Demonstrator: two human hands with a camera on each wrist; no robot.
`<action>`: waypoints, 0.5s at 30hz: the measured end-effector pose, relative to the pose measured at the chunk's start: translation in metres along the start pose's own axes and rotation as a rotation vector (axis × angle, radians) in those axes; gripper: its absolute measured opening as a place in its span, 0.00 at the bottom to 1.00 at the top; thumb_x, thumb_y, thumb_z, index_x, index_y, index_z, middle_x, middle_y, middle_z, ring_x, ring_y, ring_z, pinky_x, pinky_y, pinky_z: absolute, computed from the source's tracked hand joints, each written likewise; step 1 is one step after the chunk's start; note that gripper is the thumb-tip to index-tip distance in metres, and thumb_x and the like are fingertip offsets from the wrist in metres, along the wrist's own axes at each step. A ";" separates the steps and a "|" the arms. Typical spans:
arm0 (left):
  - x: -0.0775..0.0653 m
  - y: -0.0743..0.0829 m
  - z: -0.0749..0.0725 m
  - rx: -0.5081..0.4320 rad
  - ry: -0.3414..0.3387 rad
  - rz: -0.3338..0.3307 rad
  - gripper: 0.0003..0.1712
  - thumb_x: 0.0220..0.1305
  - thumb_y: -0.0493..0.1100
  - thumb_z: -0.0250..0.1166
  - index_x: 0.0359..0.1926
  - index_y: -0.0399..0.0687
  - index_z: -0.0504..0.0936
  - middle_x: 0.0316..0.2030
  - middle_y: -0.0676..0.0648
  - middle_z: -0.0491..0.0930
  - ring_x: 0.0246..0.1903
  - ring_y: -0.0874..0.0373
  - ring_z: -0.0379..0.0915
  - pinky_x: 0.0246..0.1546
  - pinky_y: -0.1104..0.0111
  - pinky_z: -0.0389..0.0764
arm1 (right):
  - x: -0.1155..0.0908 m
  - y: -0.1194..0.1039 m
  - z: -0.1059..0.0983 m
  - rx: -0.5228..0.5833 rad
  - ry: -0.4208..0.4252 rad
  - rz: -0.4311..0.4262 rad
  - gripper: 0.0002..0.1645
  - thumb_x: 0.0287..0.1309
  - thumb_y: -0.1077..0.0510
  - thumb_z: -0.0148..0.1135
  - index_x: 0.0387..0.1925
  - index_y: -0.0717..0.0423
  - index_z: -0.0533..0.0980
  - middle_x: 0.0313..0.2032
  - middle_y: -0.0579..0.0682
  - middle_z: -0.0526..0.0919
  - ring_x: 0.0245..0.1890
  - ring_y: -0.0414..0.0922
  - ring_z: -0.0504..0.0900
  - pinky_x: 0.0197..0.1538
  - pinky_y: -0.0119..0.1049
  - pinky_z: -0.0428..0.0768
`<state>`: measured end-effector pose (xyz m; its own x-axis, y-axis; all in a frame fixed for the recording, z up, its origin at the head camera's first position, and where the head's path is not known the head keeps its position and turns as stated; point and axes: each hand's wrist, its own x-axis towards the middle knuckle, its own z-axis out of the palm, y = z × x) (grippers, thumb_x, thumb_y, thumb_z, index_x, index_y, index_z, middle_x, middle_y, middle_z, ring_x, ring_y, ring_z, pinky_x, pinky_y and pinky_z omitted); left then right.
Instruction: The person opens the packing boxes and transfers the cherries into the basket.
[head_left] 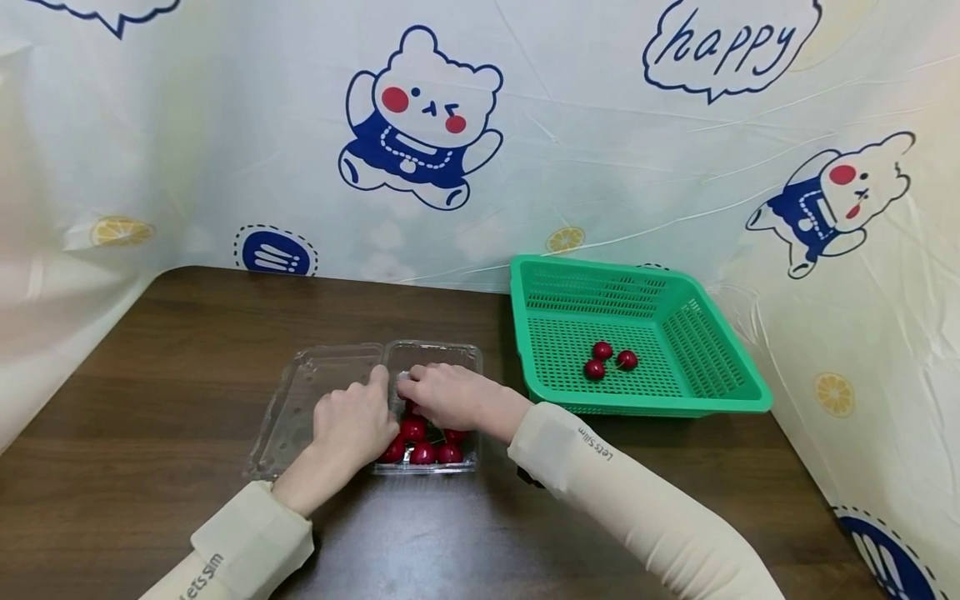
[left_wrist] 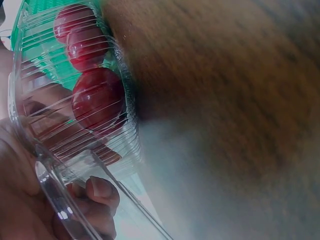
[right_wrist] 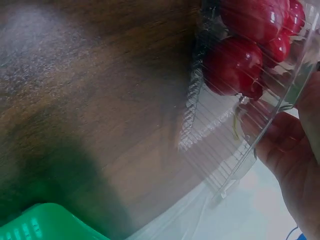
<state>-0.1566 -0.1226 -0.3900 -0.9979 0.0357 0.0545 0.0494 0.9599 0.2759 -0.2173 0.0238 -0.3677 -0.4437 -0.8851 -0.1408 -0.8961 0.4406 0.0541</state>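
A clear plastic clamshell box (head_left: 427,468) stands on the table, its lid (head_left: 288,417) folded back to the left. Several dark red cherries (head_left: 422,452) lie in its near part. My left hand (head_left: 352,425) grips the box at the hinge side; in the left wrist view its curled fingertips (left_wrist: 102,192) show through the clear plastic. My right hand (head_left: 450,396) reaches over the far right rim, fingers bent down inside beside the cherries (right_wrist: 232,65). A thin stem (right_wrist: 235,125) shows by those fingers; I cannot tell whether they pinch a cherry.
To the right stands a green plastic basket (head_left: 645,408) with slotted walls. Three cherries (head_left: 602,351) lie together on its floor. A patterned cloth (head_left: 585,150) hangs behind the dark wooden table (head_left: 150,400).
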 end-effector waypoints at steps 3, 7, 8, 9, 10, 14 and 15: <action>0.000 0.000 0.000 0.002 0.000 0.001 0.13 0.48 0.40 0.59 0.35 0.38 0.68 0.21 0.32 0.82 0.18 0.36 0.76 0.16 0.50 0.74 | -0.001 0.000 0.000 0.010 -0.020 0.012 0.11 0.63 0.58 0.57 0.46 0.55 0.76 0.41 0.53 0.83 0.37 0.46 0.83 0.45 0.36 0.84; 0.000 -0.001 0.000 0.001 0.002 0.001 0.14 0.48 0.40 0.59 0.35 0.38 0.68 0.22 0.31 0.82 0.19 0.36 0.77 0.16 0.50 0.74 | -0.001 -0.001 0.001 0.011 -0.045 0.028 0.11 0.61 0.61 0.58 0.46 0.55 0.76 0.40 0.54 0.82 0.35 0.45 0.83 0.43 0.35 0.85; 0.000 -0.001 0.000 0.000 0.003 0.000 0.14 0.48 0.40 0.59 0.35 0.38 0.68 0.22 0.31 0.82 0.19 0.36 0.77 0.16 0.50 0.74 | -0.001 -0.001 0.002 0.011 -0.051 0.033 0.11 0.60 0.61 0.59 0.46 0.55 0.76 0.41 0.54 0.82 0.35 0.45 0.83 0.42 0.35 0.85; 0.000 -0.001 0.000 -0.001 0.005 -0.001 0.14 0.48 0.40 0.59 0.35 0.38 0.68 0.22 0.31 0.82 0.19 0.36 0.77 0.16 0.50 0.74 | -0.001 -0.001 0.002 0.011 -0.056 0.038 0.12 0.59 0.62 0.60 0.46 0.55 0.75 0.41 0.54 0.82 0.35 0.45 0.83 0.43 0.35 0.85; 0.000 -0.001 0.001 -0.002 0.007 -0.002 0.14 0.48 0.40 0.59 0.35 0.38 0.68 0.22 0.31 0.82 0.19 0.35 0.77 0.16 0.50 0.74 | 0.000 -0.001 0.003 0.013 -0.060 0.042 0.13 0.59 0.62 0.60 0.46 0.55 0.75 0.42 0.54 0.81 0.35 0.45 0.83 0.43 0.35 0.85; 0.000 -0.001 0.001 -0.006 0.006 -0.004 0.14 0.48 0.39 0.58 0.36 0.38 0.68 0.23 0.30 0.83 0.20 0.35 0.77 0.17 0.49 0.74 | 0.000 -0.001 0.005 0.018 -0.071 0.059 0.15 0.58 0.63 0.61 0.47 0.55 0.76 0.43 0.55 0.80 0.35 0.46 0.82 0.44 0.36 0.85; 0.000 0.000 0.001 -0.007 0.005 -0.004 0.13 0.48 0.39 0.58 0.36 0.38 0.68 0.23 0.30 0.83 0.20 0.35 0.77 0.17 0.49 0.74 | 0.000 -0.001 0.005 0.020 -0.071 0.063 0.15 0.57 0.63 0.62 0.47 0.54 0.76 0.43 0.55 0.80 0.35 0.45 0.82 0.44 0.36 0.85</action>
<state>-0.1567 -0.1227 -0.3909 -0.9978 0.0300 0.0585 0.0454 0.9581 0.2827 -0.2164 0.0237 -0.3732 -0.4966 -0.8429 -0.2070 -0.8656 0.4987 0.0457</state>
